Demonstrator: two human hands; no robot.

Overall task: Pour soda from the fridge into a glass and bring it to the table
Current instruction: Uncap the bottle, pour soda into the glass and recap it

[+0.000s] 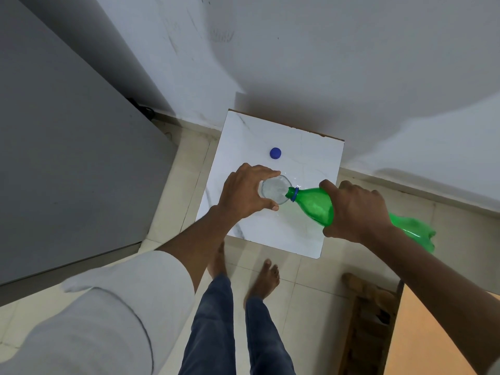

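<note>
L hand (244, 191) wrapped round glass (275, 189) on white table (305, 152). R hand (354, 209) gripped green bottle (313, 204), tilted, mouth over glass rim. Blue cap (275, 153) lay just behind glass; grey fridge (67, 158) to left.

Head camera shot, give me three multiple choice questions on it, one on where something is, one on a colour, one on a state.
1. Where is the loose cap?
A. on the floor
B. on the white tabletop, beyond the glass
C. in the glass

2. What colour is the bottle?
A. green
B. red
C. clear

3. How is the bottle held?
A. upright, capped
B. lying on the table
C. tipped, mouth over the glass

Answers: 1 B, the cap lies on the marbled top past the glass. 2 A, its body is green. 3 C, the right hand tilts it while the left hand grips the glass.
</note>
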